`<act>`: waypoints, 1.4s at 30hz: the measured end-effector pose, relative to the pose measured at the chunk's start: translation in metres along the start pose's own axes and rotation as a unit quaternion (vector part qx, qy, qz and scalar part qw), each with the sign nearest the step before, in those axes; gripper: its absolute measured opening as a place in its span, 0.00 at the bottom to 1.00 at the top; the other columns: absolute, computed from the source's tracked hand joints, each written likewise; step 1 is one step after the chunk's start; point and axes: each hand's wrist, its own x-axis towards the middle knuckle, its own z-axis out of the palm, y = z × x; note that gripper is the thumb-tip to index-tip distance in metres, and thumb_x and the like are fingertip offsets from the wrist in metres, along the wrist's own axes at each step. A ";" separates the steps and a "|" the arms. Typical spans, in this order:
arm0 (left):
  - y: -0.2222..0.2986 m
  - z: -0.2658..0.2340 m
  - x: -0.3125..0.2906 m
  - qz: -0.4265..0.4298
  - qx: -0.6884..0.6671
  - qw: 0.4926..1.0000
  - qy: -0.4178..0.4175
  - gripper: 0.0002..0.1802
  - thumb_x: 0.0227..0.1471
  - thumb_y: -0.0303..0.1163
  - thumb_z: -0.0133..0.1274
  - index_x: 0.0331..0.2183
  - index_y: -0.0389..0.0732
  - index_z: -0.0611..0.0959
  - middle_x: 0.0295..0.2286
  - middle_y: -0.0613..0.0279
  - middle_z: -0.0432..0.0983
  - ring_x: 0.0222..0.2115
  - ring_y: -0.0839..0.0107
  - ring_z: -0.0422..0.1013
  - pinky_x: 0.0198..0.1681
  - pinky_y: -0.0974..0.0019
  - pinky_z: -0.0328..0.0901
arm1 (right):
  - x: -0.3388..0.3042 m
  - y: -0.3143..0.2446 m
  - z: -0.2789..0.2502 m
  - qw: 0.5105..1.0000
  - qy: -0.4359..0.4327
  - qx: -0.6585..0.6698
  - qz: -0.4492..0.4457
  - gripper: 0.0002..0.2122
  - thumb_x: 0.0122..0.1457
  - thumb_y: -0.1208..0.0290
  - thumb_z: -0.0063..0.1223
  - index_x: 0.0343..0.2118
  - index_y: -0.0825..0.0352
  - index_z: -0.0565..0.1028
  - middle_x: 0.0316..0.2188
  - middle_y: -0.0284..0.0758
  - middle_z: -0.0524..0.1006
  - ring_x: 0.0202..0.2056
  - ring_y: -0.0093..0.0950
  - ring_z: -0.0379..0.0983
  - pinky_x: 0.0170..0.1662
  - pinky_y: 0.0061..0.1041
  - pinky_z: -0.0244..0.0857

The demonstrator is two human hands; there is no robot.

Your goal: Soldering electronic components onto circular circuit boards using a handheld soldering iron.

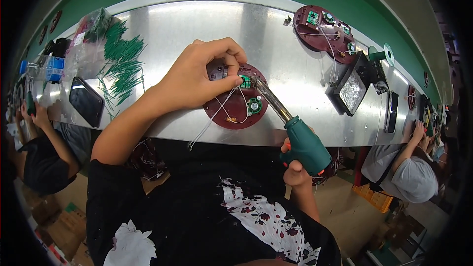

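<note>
On the steel bench before me lies a round maroon plastic housing (224, 117). It carries a small green circuit board (245, 83), a round green-rimmed part (254, 105) and loose thin white wires (213, 118). My left hand (194, 76) reaches over the housing, thumb and forefinger pinched on a white wire at the board's edge. My right hand (295, 173) grips a green pistol-shaped soldering gun (309, 145) by its handle. The gun's long metal barrel slants up and left, its tip at the board near my left fingertips. The exact contact is too small to make out.
Left of the housing are a pile of green wires (123, 56), a black phone (86, 101), a clear plastic bag (87, 44) and a blue-labelled bottle (54, 68). On the right sit another maroon housing (315, 39), a green spool (381, 55) and a black tray (337, 93). People work on both sides.
</note>
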 end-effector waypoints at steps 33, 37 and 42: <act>0.000 -0.001 -0.001 -0.013 0.005 1.000 0.003 0.14 0.48 0.26 0.66 0.39 0.37 0.82 0.25 0.66 0.81 0.30 0.77 0.75 0.38 0.72 0.67 | -0.010 -0.004 0.000 0.993 0.018 0.085 0.086 0.46 0.60 0.26 0.42 0.49 0.79 0.73 0.42 0.43 0.78 0.30 0.24 0.73 0.33 0.24 0.68; 0.002 -0.002 0.000 -0.012 0.017 1.000 0.001 0.14 0.48 0.25 0.66 0.39 0.37 0.82 0.25 0.66 0.81 0.30 0.78 0.75 0.37 0.72 0.67 | -0.010 0.002 0.000 0.993 0.013 0.084 0.083 0.48 0.60 0.24 0.39 0.50 0.79 0.73 0.45 0.45 0.79 0.29 0.24 0.73 0.36 0.24 0.68; 0.002 -0.001 0.000 -0.010 0.012 1.000 0.000 0.14 0.48 0.25 0.65 0.39 0.37 0.82 0.25 0.66 0.81 0.30 0.77 0.75 0.37 0.71 0.67 | -0.008 0.001 0.001 0.991 0.031 0.098 0.084 0.48 0.60 0.24 0.38 0.51 0.80 0.73 0.44 0.45 0.79 0.28 0.24 0.73 0.38 0.25 0.69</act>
